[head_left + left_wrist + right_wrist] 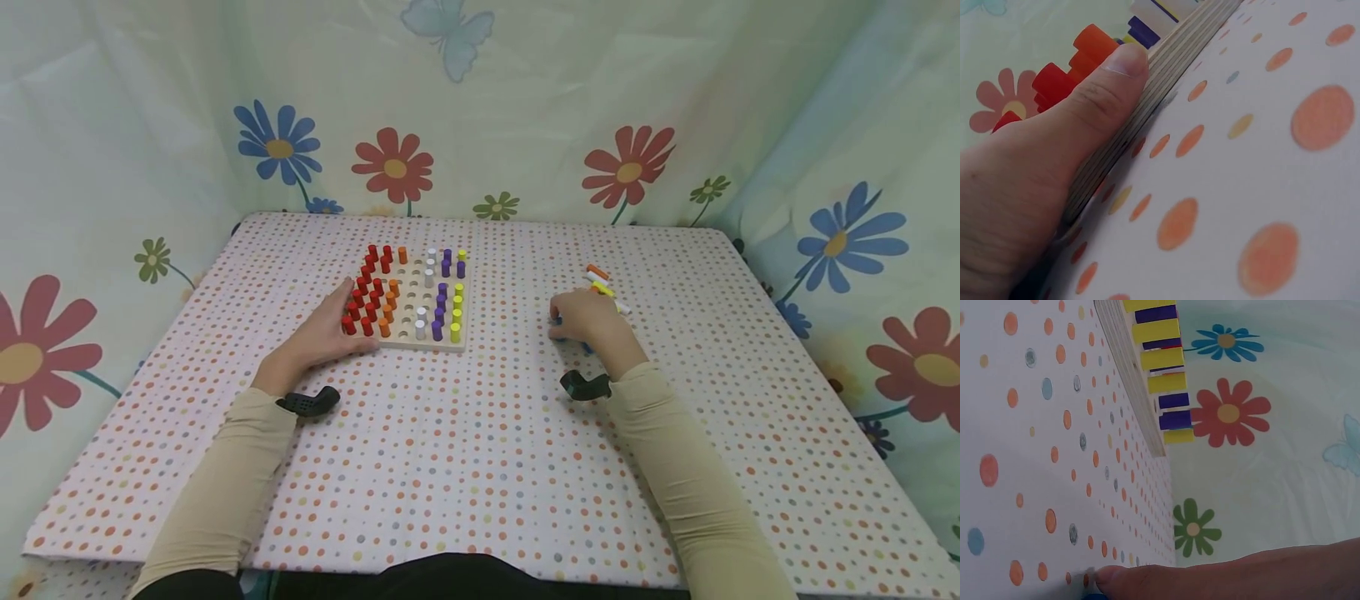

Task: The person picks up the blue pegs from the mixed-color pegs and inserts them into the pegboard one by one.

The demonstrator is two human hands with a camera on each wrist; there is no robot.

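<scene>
Two hands, one pegboard, and blue pieces half hidden

One wooden pegboard (411,289) lies on the dotted desk (480,467), left of centre. The left hand (326,329) grasps its near left corner, thumb along the near edge. In the board stand five orange pegs (384,327), four white pegs (420,330), seven purple pegs (437,331) and five yellow pegs (455,333). The red pegs (371,312) come to about thirteen; they crowd together beside the left hand, so the count is uncertain.

Well to the right, the right hand (588,317) rests low over the desk, fingers bent at some blue pieces (557,320). Whether it pinches one cannot be told: the hand covers most of them, their number is unclear, and the right wrist view cuts the blue off at its bottom edge. Just beyond lie one loose orange peg (597,272), at least one loose yellow peg (602,289) and two white bits, partly covered. The left wrist view hides that hand's other fingers.
</scene>
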